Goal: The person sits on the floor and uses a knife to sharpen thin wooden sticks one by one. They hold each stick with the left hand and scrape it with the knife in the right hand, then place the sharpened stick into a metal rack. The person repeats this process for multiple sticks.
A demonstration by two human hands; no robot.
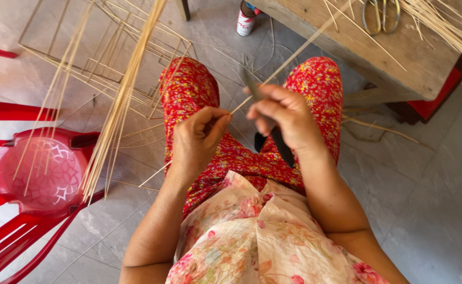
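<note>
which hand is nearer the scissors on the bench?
Right. The right hand, gripping a knife, sits below and left of the scissors on the wooden bench. The left hand, pinching the bamboo strip, is farther left.

We see our trousers (pixel 199 89) in bright red with a fine speckled flower print, and our top (pixel 252 236) in pale cream with pink and soft green blossoms. The bamboo strips (pixel 120 100) are a light straw yellow, as is the thin strip (pixel 294 52) we hold, while the knife (pixel 273 131) shows a dull grey blade and a black handle. The plastic chair (pixel 36 173) is glossy red with a white star-like pattern of light on its seat, the floor (pixel 425 200) is mottled grey, the wooden table (pixel 399 47) is weathered tan, the scissors (pixel 381 16) are dull yellowish metal, and the can (pixel 247 21) is white and red.
</note>
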